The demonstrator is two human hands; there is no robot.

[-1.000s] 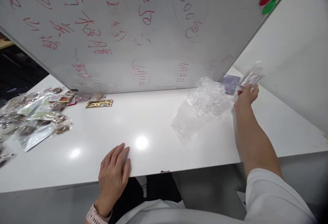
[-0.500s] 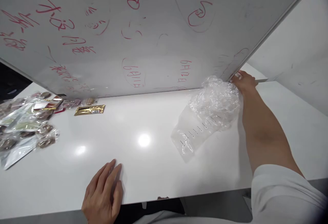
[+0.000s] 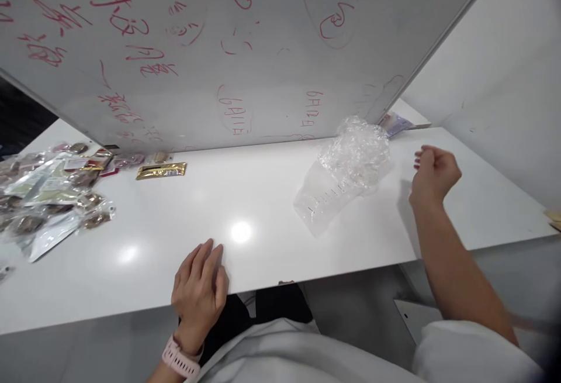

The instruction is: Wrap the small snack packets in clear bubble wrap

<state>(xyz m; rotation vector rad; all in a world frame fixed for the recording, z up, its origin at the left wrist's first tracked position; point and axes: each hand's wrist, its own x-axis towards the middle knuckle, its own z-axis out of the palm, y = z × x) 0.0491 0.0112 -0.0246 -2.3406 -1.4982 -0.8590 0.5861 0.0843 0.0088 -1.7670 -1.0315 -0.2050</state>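
My left hand lies on the front edge of the white table, fingers stretched out and holding nothing. A pink watch strap is on that wrist. Over the right part of the table, my right hand is raised with its fingers curled in, and nothing shows in them. To its left lies a crumpled clear plastic bag, its flat end with dark printed marks pointing toward me. Beside the whiteboard's lower right corner, a purplish packet is partly hidden behind the bag.
A whiteboard with red writing stands across the table. On the left is a pile of small wrapped packets. A gold sachet lies near the board. A white wall rises at right.
My right hand has drawn back from behind the whiteboard's right corner toward me, and the purplish packet there now shows. The view has shifted; my left hand still rests at the table edge.
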